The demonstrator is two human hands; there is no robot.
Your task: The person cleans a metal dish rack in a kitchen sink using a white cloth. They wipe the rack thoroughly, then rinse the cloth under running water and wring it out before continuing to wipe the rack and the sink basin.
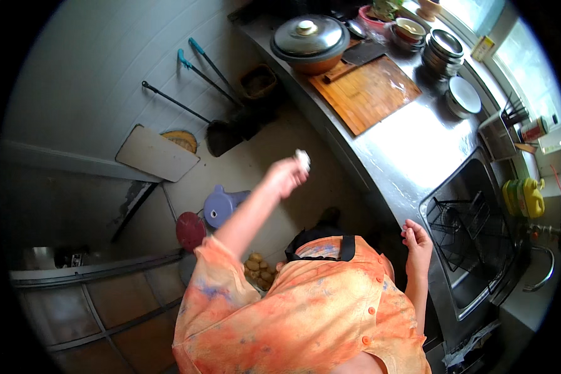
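My left hand [285,177] is stretched out above the floor, its fingers closed around a small white crumpled thing [303,160], which could be paper or cloth. My right hand [417,238] hangs by the front edge of the steel counter [392,154], nearest the sink [467,224]. Its fingers are loosely curled, and nothing shows in them. Inside the sink sits a black wire rack [458,229]. A wooden cutting board [369,96] lies farther along the counter, with a cleaver [362,53] on it.
A lidded pot [311,42] stands beside the board; stacked metal bowls [443,51] line the window side. Below my left arm are a purple plastic stool [220,208], a red round object [190,231] and several potatoes [260,271]. A dustpan [222,138] leans by the wall.
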